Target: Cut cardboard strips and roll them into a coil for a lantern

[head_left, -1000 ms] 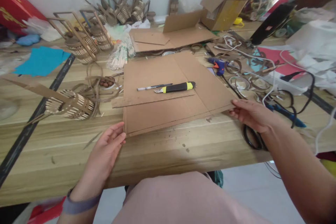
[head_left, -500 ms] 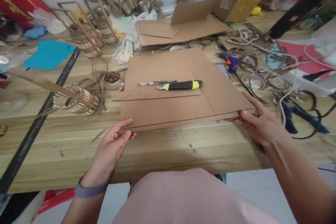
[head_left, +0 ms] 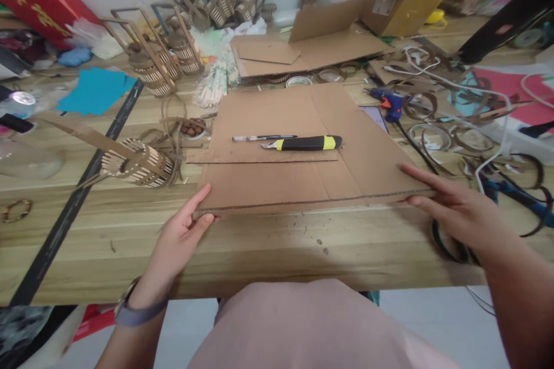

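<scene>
A large brown cardboard sheet [head_left: 268, 184] lies on the wooden table [head_left: 259, 248]. My left hand [head_left: 179, 236] grips its near left corner, thumb on top. My right hand [head_left: 459, 210] grips its near right corner, fingers stretched along the edge. The near edge is lifted slightly off the table. On the sheet rest a black and yellow utility knife [head_left: 305, 143], a pen [head_left: 262, 138] and a narrow cardboard strip [head_left: 259, 157].
Cardboard-strip baskets [head_left: 136, 162] [head_left: 149, 66] stand to the left. Blue paper [head_left: 95, 89] lies far left. A blue glue gun [head_left: 389, 101], cables, cardboard rings [head_left: 433, 135] and blue-handled pliers [head_left: 515, 196] crowd the right side. Flat cardboard pieces [head_left: 311, 49] and an open box [head_left: 407, 6] sit behind.
Both hands have turned the cardboard sheet so that its near edge runs level with the table edge, and drawn it slightly toward me. The knife and pen rode along on it.
</scene>
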Action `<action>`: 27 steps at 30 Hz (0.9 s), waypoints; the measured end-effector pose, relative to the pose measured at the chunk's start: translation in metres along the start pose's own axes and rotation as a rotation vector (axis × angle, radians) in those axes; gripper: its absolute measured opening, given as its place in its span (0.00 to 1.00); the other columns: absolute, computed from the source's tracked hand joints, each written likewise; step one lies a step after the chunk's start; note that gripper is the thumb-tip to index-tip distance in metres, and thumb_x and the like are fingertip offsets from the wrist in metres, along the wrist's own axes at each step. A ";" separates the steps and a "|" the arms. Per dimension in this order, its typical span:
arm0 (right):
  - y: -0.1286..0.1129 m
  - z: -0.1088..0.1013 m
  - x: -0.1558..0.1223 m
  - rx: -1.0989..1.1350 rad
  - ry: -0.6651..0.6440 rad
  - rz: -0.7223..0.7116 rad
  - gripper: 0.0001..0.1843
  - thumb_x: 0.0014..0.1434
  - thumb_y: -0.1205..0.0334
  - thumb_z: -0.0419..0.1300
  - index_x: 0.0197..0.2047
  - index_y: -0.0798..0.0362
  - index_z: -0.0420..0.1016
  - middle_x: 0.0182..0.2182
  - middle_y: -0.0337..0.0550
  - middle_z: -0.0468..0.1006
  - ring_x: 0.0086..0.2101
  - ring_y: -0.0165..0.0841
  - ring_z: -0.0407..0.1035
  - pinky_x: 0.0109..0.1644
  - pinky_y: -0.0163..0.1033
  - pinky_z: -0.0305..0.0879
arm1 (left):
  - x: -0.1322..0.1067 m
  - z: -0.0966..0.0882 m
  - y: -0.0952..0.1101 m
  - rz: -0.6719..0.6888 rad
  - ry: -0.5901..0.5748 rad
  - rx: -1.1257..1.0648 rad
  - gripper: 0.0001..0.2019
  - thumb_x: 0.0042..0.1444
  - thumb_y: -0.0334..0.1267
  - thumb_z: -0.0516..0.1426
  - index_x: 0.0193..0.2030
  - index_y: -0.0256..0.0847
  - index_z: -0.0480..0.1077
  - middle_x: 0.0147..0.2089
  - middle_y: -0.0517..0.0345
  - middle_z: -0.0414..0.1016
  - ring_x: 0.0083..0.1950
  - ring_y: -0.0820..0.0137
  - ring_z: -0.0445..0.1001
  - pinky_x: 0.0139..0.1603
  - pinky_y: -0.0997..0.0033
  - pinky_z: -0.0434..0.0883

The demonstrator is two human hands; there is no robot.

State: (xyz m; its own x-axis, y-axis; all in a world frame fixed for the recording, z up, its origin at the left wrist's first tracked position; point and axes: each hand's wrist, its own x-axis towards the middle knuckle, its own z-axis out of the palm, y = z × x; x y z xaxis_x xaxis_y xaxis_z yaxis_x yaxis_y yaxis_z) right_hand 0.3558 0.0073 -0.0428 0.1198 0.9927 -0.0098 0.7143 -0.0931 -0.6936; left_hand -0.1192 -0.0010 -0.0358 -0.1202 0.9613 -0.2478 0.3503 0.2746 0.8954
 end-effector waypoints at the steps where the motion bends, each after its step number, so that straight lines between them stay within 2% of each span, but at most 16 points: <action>1: 0.001 -0.004 0.001 -0.119 0.006 -0.071 0.35 0.51 0.43 0.64 0.62 0.43 0.73 0.44 0.45 0.84 0.34 0.43 0.78 0.34 0.42 0.73 | 0.000 -0.001 0.000 0.022 0.019 0.050 0.37 0.50 0.46 0.66 0.67 0.42 0.67 0.19 0.69 0.65 0.21 0.72 0.62 0.23 0.77 0.57; 2: 0.002 -0.007 0.001 -0.211 0.015 -0.134 0.34 0.53 0.43 0.62 0.62 0.42 0.72 0.48 0.46 0.83 0.38 0.45 0.79 0.37 0.43 0.74 | 0.000 -0.002 0.001 0.041 0.042 0.086 0.35 0.50 0.46 0.66 0.66 0.42 0.68 0.19 0.69 0.64 0.20 0.71 0.60 0.23 0.76 0.56; 4: 0.004 -0.008 0.000 -0.332 0.031 -0.240 0.32 0.57 0.45 0.59 0.64 0.41 0.71 0.52 0.47 0.81 0.42 0.46 0.79 0.40 0.43 0.73 | 0.000 -0.003 0.000 0.076 0.085 0.136 0.33 0.51 0.46 0.65 0.65 0.42 0.70 0.24 0.65 0.71 0.22 0.70 0.64 0.25 0.76 0.59; 7: 0.005 -0.003 -0.004 -0.488 0.111 -0.359 0.27 0.63 0.49 0.54 0.63 0.41 0.71 0.45 0.46 0.84 0.37 0.43 0.79 0.35 0.41 0.71 | 0.000 -0.002 -0.003 0.184 0.137 0.318 0.29 0.56 0.47 0.60 0.64 0.42 0.70 0.40 0.54 0.81 0.32 0.65 0.73 0.33 0.73 0.66; 9: 0.002 0.003 -0.007 -0.632 0.222 -0.401 0.23 0.66 0.52 0.51 0.62 0.41 0.73 0.39 0.46 0.85 0.33 0.41 0.78 0.31 0.41 0.68 | -0.001 -0.001 -0.007 0.309 0.169 0.543 0.25 0.61 0.46 0.55 0.63 0.42 0.71 0.43 0.51 0.81 0.36 0.62 0.75 0.36 0.71 0.67; 10: 0.000 0.006 -0.008 -0.704 0.286 -0.412 0.22 0.67 0.54 0.50 0.61 0.42 0.74 0.39 0.47 0.85 0.33 0.41 0.78 0.31 0.41 0.68 | -0.001 0.000 -0.009 0.369 0.191 0.661 0.23 0.63 0.45 0.53 0.62 0.42 0.72 0.42 0.50 0.81 0.37 0.61 0.75 0.37 0.70 0.66; 12: -0.003 0.012 -0.010 -0.821 0.410 -0.422 0.20 0.68 0.56 0.52 0.58 0.45 0.77 0.49 0.53 0.82 0.39 0.45 0.78 0.38 0.45 0.70 | -0.001 0.001 -0.011 0.459 0.256 0.863 0.21 0.65 0.43 0.50 0.60 0.42 0.75 0.38 0.48 0.80 0.36 0.59 0.74 0.36 0.67 0.65; 14: -0.006 0.015 -0.012 -0.870 0.472 -0.443 0.19 0.67 0.57 0.55 0.57 0.47 0.78 0.59 0.57 0.75 0.48 0.51 0.75 0.47 0.51 0.71 | -0.001 0.000 -0.012 0.514 0.336 1.007 0.20 0.66 0.42 0.50 0.57 0.42 0.77 0.37 0.45 0.78 0.35 0.58 0.73 0.35 0.64 0.66; 15: -0.006 0.016 -0.012 -0.874 0.471 -0.461 0.19 0.66 0.58 0.55 0.58 0.46 0.77 0.60 0.57 0.73 0.51 0.53 0.73 0.50 0.54 0.70 | 0.000 -0.001 -0.012 0.547 0.376 1.052 0.18 0.65 0.41 0.51 0.55 0.42 0.78 0.38 0.44 0.77 0.36 0.57 0.73 0.36 0.63 0.67; 17: -0.003 0.017 -0.013 -0.856 0.416 -0.516 0.22 0.67 0.60 0.55 0.63 0.43 0.72 0.58 0.54 0.76 0.49 0.51 0.74 0.49 0.54 0.70 | 0.004 -0.005 -0.015 0.648 0.397 1.084 0.16 0.64 0.38 0.53 0.53 0.42 0.79 0.44 0.42 0.77 0.43 0.54 0.75 0.44 0.57 0.70; 19: 0.003 0.017 -0.014 -0.825 0.315 -0.584 0.26 0.68 0.63 0.53 0.68 0.40 0.65 0.57 0.51 0.78 0.44 0.47 0.76 0.46 0.52 0.71 | 0.009 -0.009 -0.021 0.792 0.318 1.056 0.15 0.64 0.34 0.54 0.52 0.41 0.79 0.51 0.42 0.77 0.52 0.53 0.74 0.54 0.54 0.70; 21: 0.010 0.018 -0.014 -0.804 0.199 -0.660 0.29 0.68 0.65 0.50 0.70 0.41 0.60 0.58 0.50 0.77 0.43 0.45 0.76 0.44 0.50 0.71 | 0.014 -0.014 -0.031 0.938 0.177 1.037 0.17 0.65 0.29 0.51 0.53 0.39 0.78 0.55 0.42 0.78 0.57 0.54 0.74 0.60 0.54 0.68; 23: 0.016 0.021 -0.013 -0.789 0.109 -0.743 0.30 0.69 0.66 0.48 0.72 0.43 0.57 0.59 0.51 0.75 0.44 0.44 0.76 0.45 0.49 0.71 | 0.018 -0.017 -0.042 1.028 0.093 1.095 0.19 0.65 0.26 0.48 0.54 0.38 0.77 0.55 0.42 0.78 0.58 0.55 0.74 0.61 0.54 0.69; 27: 0.020 0.029 -0.012 -0.774 0.069 -0.816 0.31 0.69 0.66 0.45 0.74 0.45 0.52 0.61 0.49 0.74 0.44 0.43 0.75 0.48 0.49 0.71 | 0.022 -0.019 -0.059 1.061 0.062 1.196 0.23 0.65 0.23 0.46 0.59 0.39 0.75 0.58 0.41 0.77 0.58 0.54 0.75 0.58 0.54 0.72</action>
State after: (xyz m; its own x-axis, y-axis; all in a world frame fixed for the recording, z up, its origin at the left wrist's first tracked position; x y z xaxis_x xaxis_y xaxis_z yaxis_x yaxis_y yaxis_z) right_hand 0.3491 -0.0042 -0.0775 -0.5582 0.7741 0.2987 0.8289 0.5363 0.1592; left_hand -0.1603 0.0033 -0.0872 0.6150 0.7247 0.3107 0.7850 -0.6000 -0.1543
